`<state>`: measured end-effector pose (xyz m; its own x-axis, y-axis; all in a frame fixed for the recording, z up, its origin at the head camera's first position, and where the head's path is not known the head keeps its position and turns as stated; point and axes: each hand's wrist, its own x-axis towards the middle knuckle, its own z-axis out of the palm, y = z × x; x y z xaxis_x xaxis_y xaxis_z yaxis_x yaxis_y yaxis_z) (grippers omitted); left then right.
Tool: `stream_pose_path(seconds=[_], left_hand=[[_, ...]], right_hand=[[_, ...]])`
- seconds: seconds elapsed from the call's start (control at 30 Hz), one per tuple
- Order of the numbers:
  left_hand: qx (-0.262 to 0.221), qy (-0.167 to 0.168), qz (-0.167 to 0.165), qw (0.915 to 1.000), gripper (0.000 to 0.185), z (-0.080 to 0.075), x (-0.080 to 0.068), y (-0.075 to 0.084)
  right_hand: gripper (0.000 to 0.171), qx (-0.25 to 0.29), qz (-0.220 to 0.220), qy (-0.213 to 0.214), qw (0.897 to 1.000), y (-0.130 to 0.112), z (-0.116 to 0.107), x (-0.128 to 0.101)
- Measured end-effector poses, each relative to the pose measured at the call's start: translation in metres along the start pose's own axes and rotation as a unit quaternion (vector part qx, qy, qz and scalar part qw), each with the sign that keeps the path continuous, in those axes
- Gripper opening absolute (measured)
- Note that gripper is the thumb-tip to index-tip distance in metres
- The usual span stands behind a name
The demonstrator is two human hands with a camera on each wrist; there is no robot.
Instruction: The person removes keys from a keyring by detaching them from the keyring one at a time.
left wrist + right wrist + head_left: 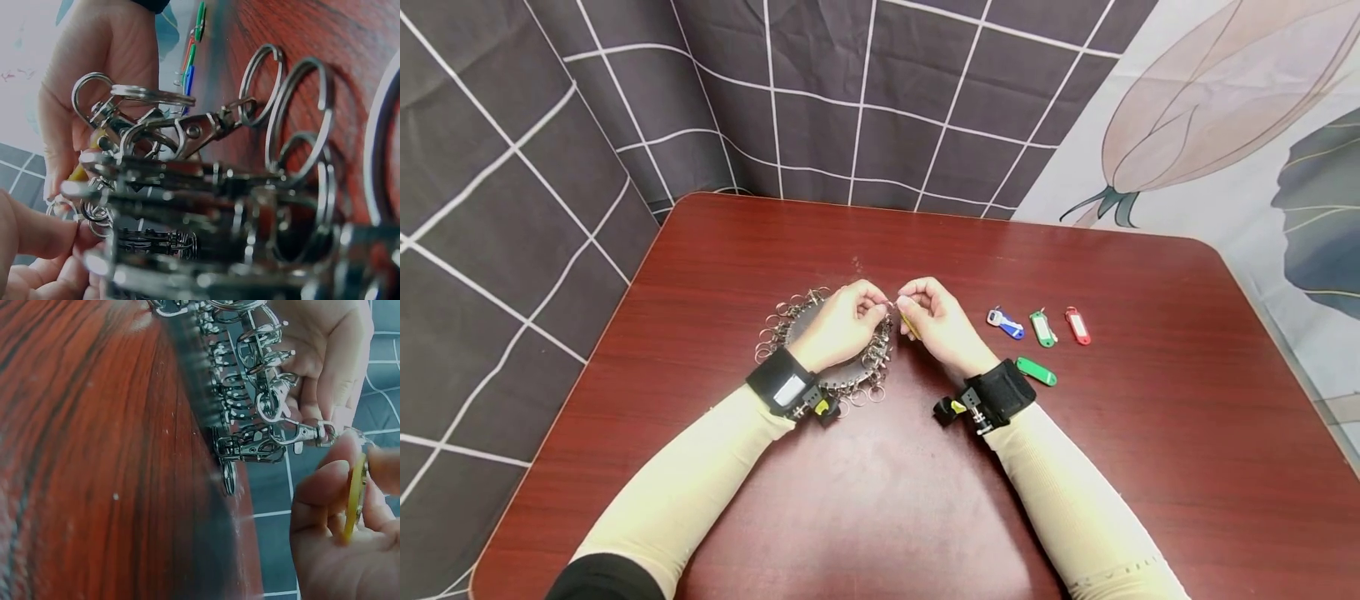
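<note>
My left hand [842,321] reaches across a round grey holder [842,373] with metal swivel clasps and split rings all around its rim. Its thumb and fingertips pinch a split ring [59,207] at the end of one clasp [303,433], which stretches out from the rim. Close beside it, my right hand [943,327] holds a yellow key tag [355,497] between thumb and fingers. The fingertips of both hands meet around the ring, and they partly hide where tag and ring come together. Other clasps [206,131] loom large in the left wrist view.
To the right of my right hand lie a blue key tag [1005,322], a green key tag [1042,327] and a red key tag [1077,325]. Another green tag [1036,371] rests nearer my wrist. The reddish-brown table [880,500] ends at a dark checked cloth [820,100].
</note>
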<state>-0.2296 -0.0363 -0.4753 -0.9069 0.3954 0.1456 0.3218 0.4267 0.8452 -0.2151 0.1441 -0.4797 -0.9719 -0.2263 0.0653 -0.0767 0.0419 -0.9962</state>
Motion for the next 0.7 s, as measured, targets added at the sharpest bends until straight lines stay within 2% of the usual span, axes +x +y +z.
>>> stream_pose_path(seconds=[0.1, 0.3, 0.47, 0.7], left_hand=[[-0.014, 0.028, 0.002, 0.9995, 0.007, 0.0011, 0.0002, -0.0012], [-0.027, 0.068, 0.006, 0.9973, 0.008, 0.0013, 0.0004, 0.0001], [-0.016, 0.069, 0.004, 0.9975, 0.008, 0.0001, -0.0009, 0.0048], [-0.015, 0.062, 0.012, 0.9979, 0.005, 0.0, -0.0019, 0.0041]], right_hand=[[0.021, -0.012, 0.019, -0.019, 1.0, -0.0008, 0.0004, -0.0013], [0.015, -0.02, 0.048, -0.032, 0.998, 0.0002, 0.0004, -0.0027], [0.012, 0.0, 0.053, -0.048, 0.997, -0.0015, -0.0002, -0.0034], [0.009, 0.024, 0.059, -0.011, 0.998, -0.0024, 0.0011, -0.0031]])
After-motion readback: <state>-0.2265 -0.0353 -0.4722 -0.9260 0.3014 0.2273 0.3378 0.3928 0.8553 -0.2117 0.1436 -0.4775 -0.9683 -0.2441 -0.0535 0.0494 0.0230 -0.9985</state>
